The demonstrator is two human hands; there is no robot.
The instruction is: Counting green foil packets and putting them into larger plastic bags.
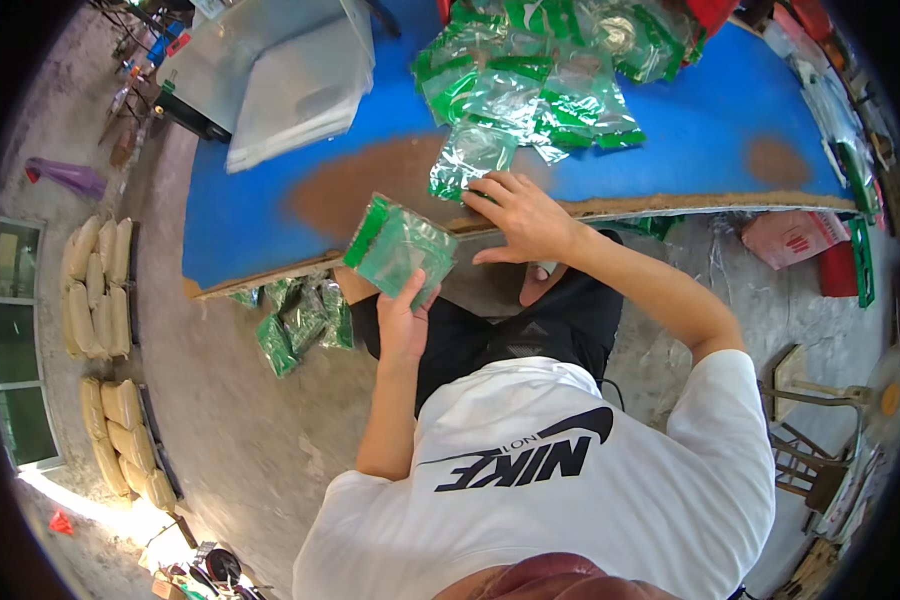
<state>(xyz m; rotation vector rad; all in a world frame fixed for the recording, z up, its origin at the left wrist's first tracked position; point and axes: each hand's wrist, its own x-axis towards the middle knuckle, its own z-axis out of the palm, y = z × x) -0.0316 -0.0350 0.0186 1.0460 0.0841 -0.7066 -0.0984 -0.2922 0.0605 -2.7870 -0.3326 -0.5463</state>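
Observation:
My left hand (407, 312) is closed on a small stack of clear plastic bags (395, 250) with green edges, held in front of the table's near edge. On the table edge, my right hand (523, 215) has its fingers stretched out over a single clear bag (473, 153) with a green strip; the fingertips touch its near corner. Just beyond lies a loose heap of similar green-edged bags (530, 85), overlapping one another.
The blue table (710, 130) has worn brown patches. Large clear plastic sheets (305, 90) lie at its far left. Filled green packets (295, 325) lie on the floor below. Stacked tan sacks (100, 290) stand at the left, and a pink bag (792, 238) is under the table's right side.

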